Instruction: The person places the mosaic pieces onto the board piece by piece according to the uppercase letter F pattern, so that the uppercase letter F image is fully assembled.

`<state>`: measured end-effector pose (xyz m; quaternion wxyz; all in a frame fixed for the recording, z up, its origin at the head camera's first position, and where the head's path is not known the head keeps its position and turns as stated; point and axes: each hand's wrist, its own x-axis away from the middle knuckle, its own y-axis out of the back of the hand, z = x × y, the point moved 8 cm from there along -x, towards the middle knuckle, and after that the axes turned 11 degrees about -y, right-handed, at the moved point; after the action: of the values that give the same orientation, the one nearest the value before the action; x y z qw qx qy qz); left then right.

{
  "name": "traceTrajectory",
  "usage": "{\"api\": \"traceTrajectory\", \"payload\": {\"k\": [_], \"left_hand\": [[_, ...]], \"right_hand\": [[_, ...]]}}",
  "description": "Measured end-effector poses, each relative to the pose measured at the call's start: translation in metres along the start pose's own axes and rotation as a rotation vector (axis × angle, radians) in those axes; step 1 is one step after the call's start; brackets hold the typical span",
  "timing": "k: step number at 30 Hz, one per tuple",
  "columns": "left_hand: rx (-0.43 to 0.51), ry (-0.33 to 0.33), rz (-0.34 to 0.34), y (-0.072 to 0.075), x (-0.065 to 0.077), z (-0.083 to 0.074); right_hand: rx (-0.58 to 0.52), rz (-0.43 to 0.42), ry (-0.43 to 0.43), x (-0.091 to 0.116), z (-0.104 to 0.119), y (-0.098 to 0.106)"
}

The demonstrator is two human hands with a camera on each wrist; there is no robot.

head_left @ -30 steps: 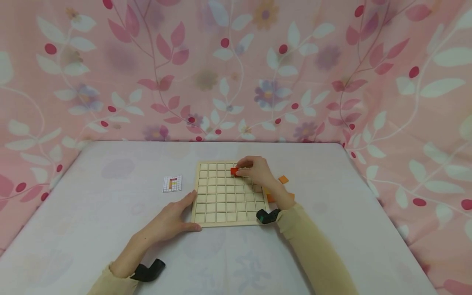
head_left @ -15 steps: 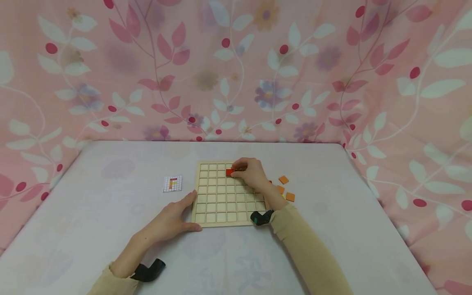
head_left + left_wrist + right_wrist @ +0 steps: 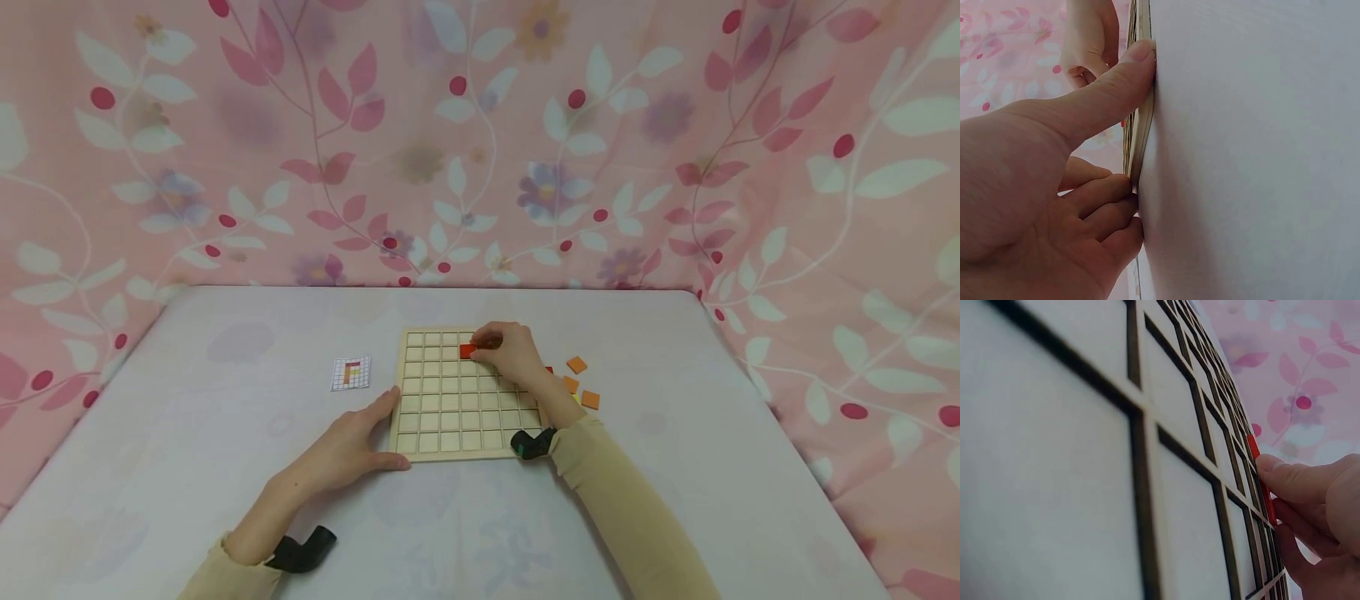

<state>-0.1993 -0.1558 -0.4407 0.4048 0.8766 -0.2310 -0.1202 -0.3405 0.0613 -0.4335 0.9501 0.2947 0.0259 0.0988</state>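
Observation:
A pale wooden grid board (image 3: 448, 418) lies on the table in the head view. My right hand (image 3: 512, 354) reaches over its far part and holds a red square tile (image 3: 467, 352) by thumb and fingers, at a cell in the second row from the far edge. In the right wrist view the red tile (image 3: 1254, 447) sits low against the grid, partly covered by the thumb. My left hand (image 3: 345, 446) rests at the board's near left corner, thumb on the front edge and outstretched fingers at the left edge.
Right of the board lie several loose tiles, among them orange tiles (image 3: 590, 400), a partly hidden red one (image 3: 549, 369) and a yellow one (image 3: 577, 399). A small printed grid card (image 3: 351, 373) lies left of the board. A pink floral curtain (image 3: 420, 158) stands behind the table.
My right hand has shifted slightly left with the red tile over the first half second, uncovering more loose tiles, and then stays nearly still. The left hand and board have not moved.

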Motion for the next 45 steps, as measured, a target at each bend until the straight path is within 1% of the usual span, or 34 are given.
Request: {"api": "traceTrajectory", "payload": {"k": [8, 16, 27, 29, 32, 35, 39, 42, 45], "left_hand": [[-0.007, 0.003, 0.0, 0.002, 0.0, -0.002], [0.003, 0.008, 0.002, 0.0, 0.0, 0.001], [0.005, -0.003, -0.003, 0.001, 0.0, 0.0], [0.008, 0.0, -0.003, 0.0, 0.0, 0.001], [0.023, 0.011, 0.003, -0.002, 0.0, 0.002], [0.026, 0.019, 0.012, -0.004, 0.0, 0.002], [0.014, 0.014, 0.014, -0.004, -0.001, 0.002], [0.012, 0.014, 0.007, -0.002, -0.001, 0.001], [0.008, 0.012, 0.008, 0.001, 0.0, 0.0]], "right_hand": [[0.013, -0.011, 0.007, 0.0, -0.001, 0.0], [0.03, -0.009, 0.002, -0.001, -0.002, 0.0], [0.035, -0.011, -0.009, -0.002, -0.005, -0.001], [0.033, -0.006, -0.006, -0.002, -0.005, -0.002], [-0.003, 0.03, -0.017, 0.0, -0.005, -0.001], [-0.062, 0.059, -0.046, 0.005, -0.005, 0.009], [-0.122, 0.056, -0.061, 0.015, -0.005, 0.036], [-0.125, 0.047, -0.051, 0.023, -0.007, 0.058], [-0.09, 0.033, -0.066, 0.029, -0.016, 0.075]]}}
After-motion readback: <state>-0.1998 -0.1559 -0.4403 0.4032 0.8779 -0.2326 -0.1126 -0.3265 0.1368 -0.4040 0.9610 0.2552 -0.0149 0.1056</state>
